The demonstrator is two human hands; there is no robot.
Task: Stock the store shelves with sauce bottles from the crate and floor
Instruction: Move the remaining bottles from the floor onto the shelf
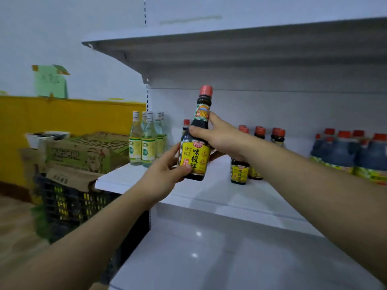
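Both hands hold one dark sauce bottle upright above the shelf front: the left hand curls round its yellow label (thumb near the base), the right hand wraps its shoulder. Matching bottles stand just behind.

Both hands hold an upright soy sauce bottle above the shelf: left hand low, right hand at its neck
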